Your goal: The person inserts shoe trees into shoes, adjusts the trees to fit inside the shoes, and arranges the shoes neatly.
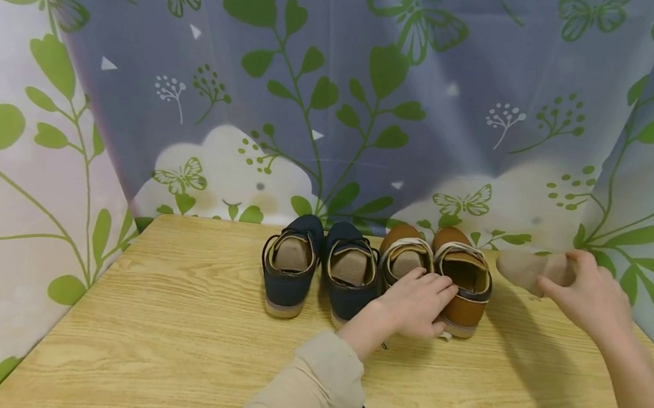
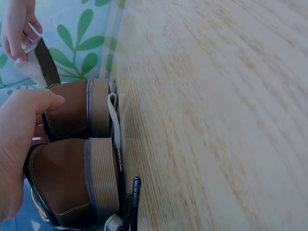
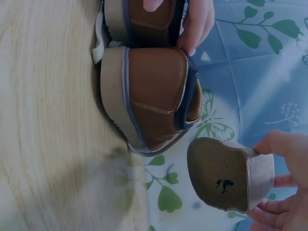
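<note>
My right hand (image 1: 592,298) pinches a beige molded-pulp shoe insert (image 3: 216,175) by one end, off the table to the right of the brown shoes. Its hollow side shows in the right wrist view. My left hand (image 1: 416,304) reaches over the backs of the brown shoes, its fingertips touching the collar of the right brown shoe (image 1: 461,312). The thumb stands behind the heels, apart from them. No insert shows inside that shoe's opening. The left brown shoe (image 2: 62,180), partly hidden by my left hand, has a pulp insert (image 1: 407,263) inside.
Two navy shoes (image 1: 284,292), each with a pulp insert, stand left of the brown pair on the wooden table (image 1: 161,326). All toes point to the patterned cloth backdrop (image 1: 337,100). A pale lace loop (image 2: 113,115) lies behind the brown heels.
</note>
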`<action>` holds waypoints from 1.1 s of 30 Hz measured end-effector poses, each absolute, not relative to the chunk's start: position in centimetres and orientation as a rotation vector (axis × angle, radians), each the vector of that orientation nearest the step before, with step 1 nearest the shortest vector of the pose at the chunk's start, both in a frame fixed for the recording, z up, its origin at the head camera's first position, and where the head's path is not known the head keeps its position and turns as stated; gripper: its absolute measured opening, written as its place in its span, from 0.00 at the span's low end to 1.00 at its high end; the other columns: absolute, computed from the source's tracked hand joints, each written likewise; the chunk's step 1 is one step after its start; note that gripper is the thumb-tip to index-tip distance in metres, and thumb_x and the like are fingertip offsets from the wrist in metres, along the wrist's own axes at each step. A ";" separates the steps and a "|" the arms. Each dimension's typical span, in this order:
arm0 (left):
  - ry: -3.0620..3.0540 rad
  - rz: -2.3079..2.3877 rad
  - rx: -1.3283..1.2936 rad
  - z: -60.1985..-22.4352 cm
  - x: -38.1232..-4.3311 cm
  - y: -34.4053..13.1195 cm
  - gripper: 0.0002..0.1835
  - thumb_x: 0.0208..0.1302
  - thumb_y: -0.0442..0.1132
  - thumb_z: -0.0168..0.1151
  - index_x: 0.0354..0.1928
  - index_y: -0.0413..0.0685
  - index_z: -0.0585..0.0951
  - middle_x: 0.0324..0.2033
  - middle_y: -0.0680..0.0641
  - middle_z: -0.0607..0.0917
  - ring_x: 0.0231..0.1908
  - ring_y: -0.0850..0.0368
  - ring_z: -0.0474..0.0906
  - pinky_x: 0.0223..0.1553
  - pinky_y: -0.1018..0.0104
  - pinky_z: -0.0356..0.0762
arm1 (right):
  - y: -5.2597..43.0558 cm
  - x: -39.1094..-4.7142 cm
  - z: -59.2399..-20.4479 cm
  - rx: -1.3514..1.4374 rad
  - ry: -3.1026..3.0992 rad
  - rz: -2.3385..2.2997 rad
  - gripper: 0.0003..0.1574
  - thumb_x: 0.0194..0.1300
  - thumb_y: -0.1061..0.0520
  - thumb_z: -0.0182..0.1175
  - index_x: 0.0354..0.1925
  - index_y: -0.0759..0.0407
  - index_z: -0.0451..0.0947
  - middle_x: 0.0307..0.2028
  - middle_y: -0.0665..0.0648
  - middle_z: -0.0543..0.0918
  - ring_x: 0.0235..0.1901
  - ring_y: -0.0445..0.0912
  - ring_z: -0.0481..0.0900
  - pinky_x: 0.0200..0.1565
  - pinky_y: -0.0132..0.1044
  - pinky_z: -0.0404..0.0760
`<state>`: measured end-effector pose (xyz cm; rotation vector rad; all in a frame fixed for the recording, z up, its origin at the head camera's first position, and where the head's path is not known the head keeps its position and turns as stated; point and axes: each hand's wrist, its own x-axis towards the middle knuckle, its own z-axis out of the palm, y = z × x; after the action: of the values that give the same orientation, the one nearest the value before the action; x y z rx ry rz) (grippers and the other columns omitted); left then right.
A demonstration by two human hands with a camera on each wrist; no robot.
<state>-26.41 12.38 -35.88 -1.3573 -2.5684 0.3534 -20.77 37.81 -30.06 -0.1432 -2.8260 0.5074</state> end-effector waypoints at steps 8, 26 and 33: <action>-2.558 0.341 -1.363 -35.9 -26.5 12.4 0.34 0.64 0.60 0.47 0.69 0.56 0.59 0.64 0.56 0.62 0.63 0.61 0.58 0.64 0.62 0.51 | 37.3 -20.4 -29.2 -0.133 -2.817 0.534 0.50 0.63 0.41 0.53 0.65 0.76 0.50 0.52 0.82 0.62 0.45 0.74 0.64 0.36 0.63 0.66; -2.537 0.353 -1.356 -36.0 -26.4 12.4 0.34 0.64 0.60 0.47 0.69 0.56 0.60 0.64 0.56 0.63 0.63 0.61 0.59 0.63 0.62 0.52 | 36.0 -19.7 -28.1 -0.087 -2.787 0.561 0.49 0.62 0.41 0.55 0.65 0.75 0.51 0.48 0.78 0.66 0.44 0.69 0.65 0.36 0.61 0.66; -2.535 0.335 -1.353 -35.9 -26.4 12.3 0.33 0.64 0.60 0.47 0.69 0.56 0.61 0.63 0.56 0.63 0.62 0.61 0.60 0.63 0.63 0.52 | 35.3 -19.3 -27.7 -0.065 -2.766 0.580 0.47 0.61 0.45 0.55 0.65 0.74 0.51 0.46 0.74 0.66 0.42 0.65 0.65 0.34 0.58 0.67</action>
<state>-26.41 12.33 -35.94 -1.3529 -2.5353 0.3351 -19.35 35.29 -27.66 -0.0654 -2.7663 0.5799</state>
